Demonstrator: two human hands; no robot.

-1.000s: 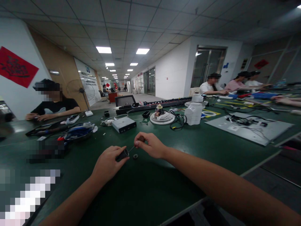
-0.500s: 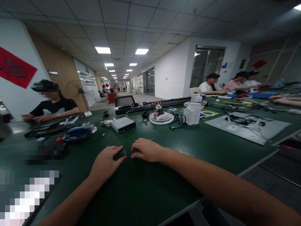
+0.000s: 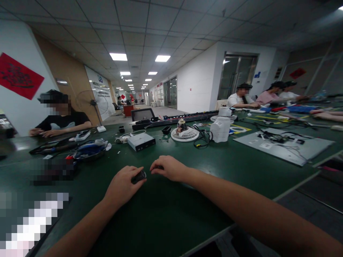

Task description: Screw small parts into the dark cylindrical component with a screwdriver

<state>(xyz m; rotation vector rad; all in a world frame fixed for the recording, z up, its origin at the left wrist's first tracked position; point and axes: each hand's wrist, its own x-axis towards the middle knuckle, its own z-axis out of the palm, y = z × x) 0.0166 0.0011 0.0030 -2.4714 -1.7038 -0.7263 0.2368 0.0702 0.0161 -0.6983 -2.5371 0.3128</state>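
Observation:
My left hand [image 3: 122, 185] is closed around a small black cylindrical part [image 3: 139, 176], held just above the green table [image 3: 166, 217]. My right hand [image 3: 167, 167] is right beside it, fingers curled and pinched low over the tabletop; what it pinches is too small to make out. The two hands nearly touch at the fingertips.
Further back lie a grey metal box [image 3: 141, 141], a white fan grille [image 3: 184, 134] with a motor on it, a white fan body [image 3: 220, 129], a grey flat panel with cables [image 3: 284, 144] and a bowl of parts [image 3: 88, 150]. Other people sit at left [image 3: 60, 119] and far right [image 3: 242, 98].
My right hand held a thin tool up near the black part, then dropped to the tabletop and closed its fingers there. The left hand kept hold of the black part.

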